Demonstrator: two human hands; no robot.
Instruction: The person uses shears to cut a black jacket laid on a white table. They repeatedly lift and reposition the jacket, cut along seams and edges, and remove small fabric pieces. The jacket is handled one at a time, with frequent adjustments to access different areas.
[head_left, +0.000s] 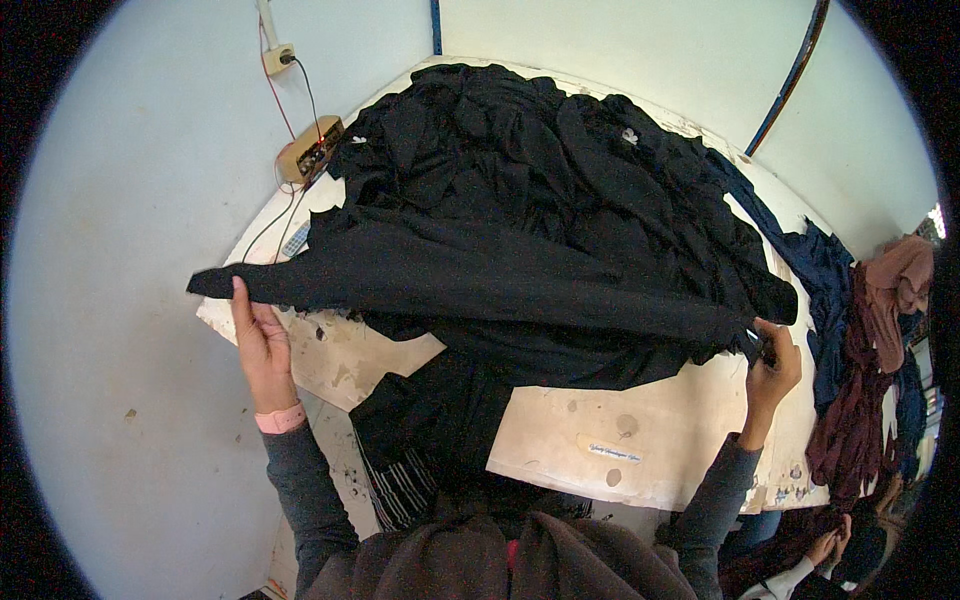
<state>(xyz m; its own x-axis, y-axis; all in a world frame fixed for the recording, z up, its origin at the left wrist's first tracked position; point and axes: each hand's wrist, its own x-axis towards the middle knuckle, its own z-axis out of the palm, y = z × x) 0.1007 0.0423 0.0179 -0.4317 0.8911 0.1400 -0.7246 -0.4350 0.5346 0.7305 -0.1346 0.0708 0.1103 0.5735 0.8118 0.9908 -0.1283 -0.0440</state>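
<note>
Cloth (520, 285), long and black, stretches between both hands across the table (560, 430), from nine o'clock to just past three, in front of a rumpled black heap (480, 150) toward twelve. The left hand (263, 350), between eight and nine, has its grip pinching the cloth near that end, thumb on top; the right hand (775, 355), just past three, has its grip pinching the other end. Between ten and eleven, a tan box (303, 146) sits at the table's edge, open on one side, with wires, a reddish glow and dark parts too small to name inside. Wires run from it up to a socket (278, 62), which holds a black plug. Between nine and ten lies a grey remote (296, 238); at three, navy fabric (826, 290) trails over the table's edge.
</note>
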